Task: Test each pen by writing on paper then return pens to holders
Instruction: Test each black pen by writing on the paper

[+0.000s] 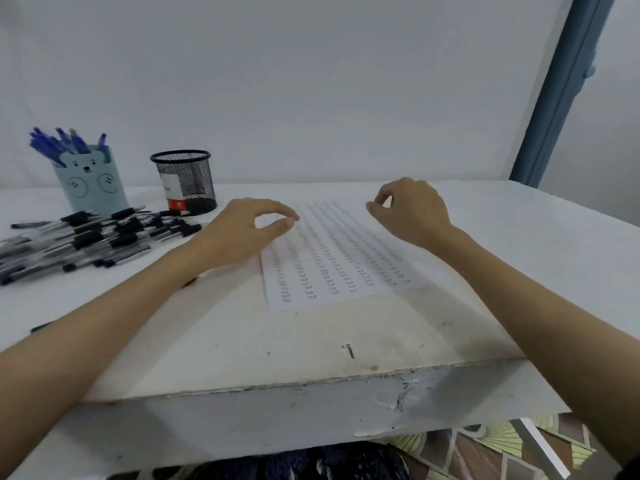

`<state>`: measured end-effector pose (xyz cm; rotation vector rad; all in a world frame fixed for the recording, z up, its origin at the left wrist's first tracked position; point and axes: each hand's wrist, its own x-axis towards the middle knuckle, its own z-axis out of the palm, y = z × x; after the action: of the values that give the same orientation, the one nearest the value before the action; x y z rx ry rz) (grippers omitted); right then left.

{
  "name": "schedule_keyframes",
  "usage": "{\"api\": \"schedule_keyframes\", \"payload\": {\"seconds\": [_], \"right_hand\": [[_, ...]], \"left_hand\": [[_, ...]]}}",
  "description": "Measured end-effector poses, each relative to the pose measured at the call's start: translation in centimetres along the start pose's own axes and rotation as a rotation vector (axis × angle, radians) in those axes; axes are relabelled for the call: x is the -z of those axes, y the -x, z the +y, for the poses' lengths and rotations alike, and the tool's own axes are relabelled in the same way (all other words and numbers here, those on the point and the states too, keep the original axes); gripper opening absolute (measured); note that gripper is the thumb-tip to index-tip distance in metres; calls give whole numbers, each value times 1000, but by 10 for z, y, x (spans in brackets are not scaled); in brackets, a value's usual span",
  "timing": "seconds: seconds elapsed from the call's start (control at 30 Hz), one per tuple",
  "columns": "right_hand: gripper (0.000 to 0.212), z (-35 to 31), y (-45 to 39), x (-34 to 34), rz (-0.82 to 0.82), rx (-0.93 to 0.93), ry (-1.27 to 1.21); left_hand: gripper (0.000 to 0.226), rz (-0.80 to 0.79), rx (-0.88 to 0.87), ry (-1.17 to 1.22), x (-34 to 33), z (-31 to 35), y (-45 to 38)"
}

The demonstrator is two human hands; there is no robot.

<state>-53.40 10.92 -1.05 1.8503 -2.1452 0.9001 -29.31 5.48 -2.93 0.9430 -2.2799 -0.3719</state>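
Note:
A sheet of paper point(332, 254) covered with rows of small pen marks lies in the middle of the white table point(242, 341). My left hand point(239, 233) hovers at the sheet's left edge, fingers loosely curled, thumb and forefinger tips close together, holding nothing. My right hand point(412, 211) is at the sheet's far right corner, fingers also loosely curled and empty. A pile of black-capped pens point(86, 240) lies on the table to the left. Behind it stand a pale blue bear holder point(91, 183) holding several blue pens point(59, 143), and a black mesh holder point(187, 181).
A white wall stands close behind the table. A blue post point(561, 91) rises at the right. The table's chipped front edge point(277, 384) is near my body. Single dark pens point(41, 327) lie partly hidden by my left forearm.

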Motion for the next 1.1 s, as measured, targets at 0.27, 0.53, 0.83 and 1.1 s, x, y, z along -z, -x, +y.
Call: {"api": "schedule_keyframes", "payload": {"seconds": [0.27, 0.53, 0.83, 1.1], "right_hand": [[18, -160, 37, -42, -438, 489, -347], [15, -214, 69, -66, -399, 710, -126], [7, -160, 46, -36, -313, 499, -172], [25, -64, 17, 4, -145, -93, -767]], "left_hand": [[17, 163, 218, -209, 99, -30, 79], [18, 158, 400, -251, 123, -62, 170], [17, 120, 314, -238, 107, -55, 159], [17, 42, 107, -95, 34, -12, 76]]}}
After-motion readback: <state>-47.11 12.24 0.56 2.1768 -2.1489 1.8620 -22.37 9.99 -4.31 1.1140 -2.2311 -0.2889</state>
